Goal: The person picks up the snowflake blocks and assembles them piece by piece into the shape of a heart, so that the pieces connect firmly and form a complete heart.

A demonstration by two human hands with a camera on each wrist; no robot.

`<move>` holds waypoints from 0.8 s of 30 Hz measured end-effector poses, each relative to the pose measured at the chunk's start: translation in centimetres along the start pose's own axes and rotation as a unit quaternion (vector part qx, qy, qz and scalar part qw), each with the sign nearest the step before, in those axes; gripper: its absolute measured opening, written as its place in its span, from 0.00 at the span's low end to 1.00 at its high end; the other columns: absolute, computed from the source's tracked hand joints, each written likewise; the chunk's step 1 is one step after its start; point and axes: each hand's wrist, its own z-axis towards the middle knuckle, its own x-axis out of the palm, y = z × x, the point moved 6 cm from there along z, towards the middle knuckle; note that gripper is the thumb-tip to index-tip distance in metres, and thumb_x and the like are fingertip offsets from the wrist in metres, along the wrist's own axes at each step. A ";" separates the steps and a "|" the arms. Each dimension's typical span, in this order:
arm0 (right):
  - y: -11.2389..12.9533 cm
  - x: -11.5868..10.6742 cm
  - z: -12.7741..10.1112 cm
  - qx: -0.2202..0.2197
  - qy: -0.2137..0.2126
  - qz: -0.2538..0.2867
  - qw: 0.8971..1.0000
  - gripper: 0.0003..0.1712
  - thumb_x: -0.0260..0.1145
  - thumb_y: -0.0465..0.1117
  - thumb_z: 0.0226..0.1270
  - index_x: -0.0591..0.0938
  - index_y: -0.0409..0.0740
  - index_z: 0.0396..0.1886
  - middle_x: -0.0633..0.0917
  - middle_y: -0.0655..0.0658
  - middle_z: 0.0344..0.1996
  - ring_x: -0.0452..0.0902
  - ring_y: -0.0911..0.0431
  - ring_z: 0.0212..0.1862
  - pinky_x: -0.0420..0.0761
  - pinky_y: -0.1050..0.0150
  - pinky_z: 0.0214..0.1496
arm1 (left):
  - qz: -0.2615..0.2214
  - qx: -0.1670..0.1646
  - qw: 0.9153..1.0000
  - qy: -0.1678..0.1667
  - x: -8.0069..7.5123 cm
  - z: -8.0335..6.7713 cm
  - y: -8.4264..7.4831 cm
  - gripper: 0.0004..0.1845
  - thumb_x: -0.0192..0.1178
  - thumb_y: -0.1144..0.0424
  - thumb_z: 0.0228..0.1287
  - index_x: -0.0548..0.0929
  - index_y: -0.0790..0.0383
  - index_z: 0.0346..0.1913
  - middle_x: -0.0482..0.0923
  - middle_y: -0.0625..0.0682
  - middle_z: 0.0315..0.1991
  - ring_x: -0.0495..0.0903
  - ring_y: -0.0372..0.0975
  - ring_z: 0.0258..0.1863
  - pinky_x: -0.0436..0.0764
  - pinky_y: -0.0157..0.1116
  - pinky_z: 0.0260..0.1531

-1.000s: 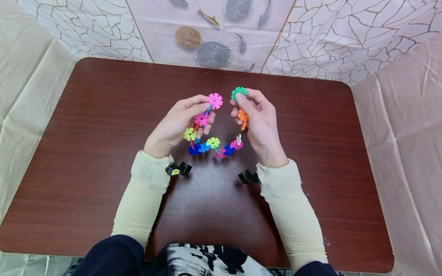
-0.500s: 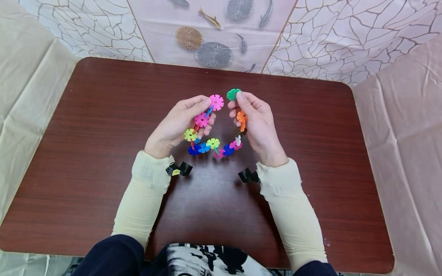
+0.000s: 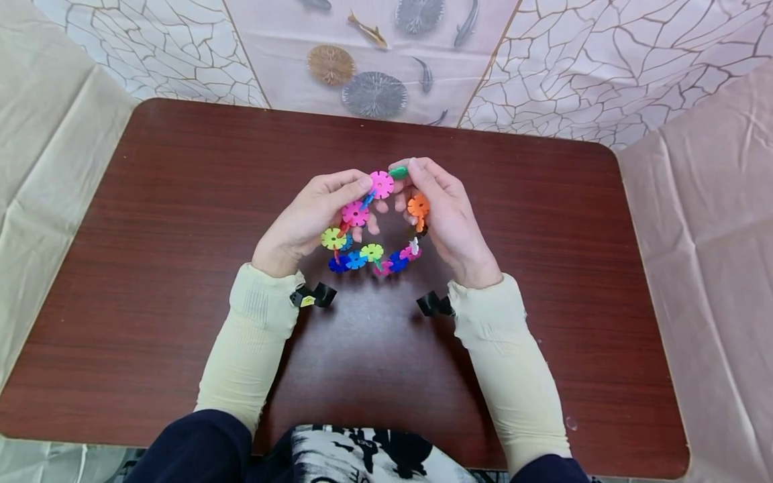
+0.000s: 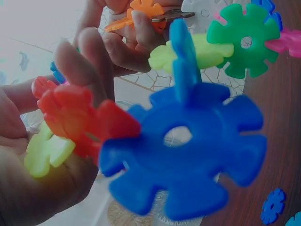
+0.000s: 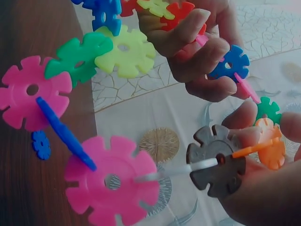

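Observation:
A chain of slotted plastic flower discs hangs in a loop between both hands over the brown table (image 3: pixel 181 235). At one end, my left hand (image 3: pixel 302 221) pinches a pink disc (image 3: pixel 381 184) between thumb and fingers. My right hand (image 3: pixel 449 215) pinches a green disc (image 3: pixel 398 172) at the other end, edge-on and right at the pink disc's rim. Orange discs (image 3: pixel 418 205) hang below the right fingers. Yellow (image 3: pixel 333 238), dark blue (image 4: pixel 188 155) and brown (image 5: pixel 216 160) discs are among the links. The chain's middle sags toward me.
A small blue disc (image 5: pixel 41 145) shows against the table in the right wrist view. Black camera mounts (image 3: pixel 314 296) stick out inward from both wrists. Patterned cloth (image 3: pixel 374 60) hangs behind the far table edge, with plain cloth (image 3: pixel 700 268) at the sides.
My right hand has moved left with the green disc, turning it from face-on to edge-on, up to the pink disc. The left hand has shifted very slightly right and toward me.

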 end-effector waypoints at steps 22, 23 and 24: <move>0.0 -0.4 0.2 0.030 -0.026 -0.006 0.999 0.16 0.60 0.44 0.72 0.83 0.40 0.51 0.78 0.43 0.28 0.73 0.53 0.27 0.74 0.68 0.22 | 0.009 -0.010 1.000 0.005 0.3 0.0 0.0 0.11 0.53 0.61 0.73 0.79 0.69 0.42 0.79 0.62 0.30 0.82 0.46 0.25 0.81 0.35 0.23; -0.1 -0.4 0.2 0.028 -0.027 -0.009 0.999 0.17 0.61 0.45 0.71 0.83 0.40 0.52 0.79 0.43 0.29 0.74 0.53 0.28 0.74 0.69 0.23 | 0.010 -0.011 1.000 0.004 0.3 0.0 0.0 0.11 0.53 0.62 0.73 0.80 0.68 0.41 0.79 0.62 0.30 0.83 0.46 0.25 0.82 0.36 0.24; -0.1 -0.4 0.2 0.024 -0.027 -0.012 0.999 0.17 0.62 0.45 0.71 0.83 0.41 0.53 0.80 0.43 0.30 0.74 0.52 0.29 0.74 0.69 0.23 | 0.010 -0.011 1.000 0.003 0.3 0.0 0.0 0.11 0.54 0.62 0.73 0.80 0.68 0.41 0.79 0.62 0.30 0.83 0.47 0.26 0.82 0.36 0.25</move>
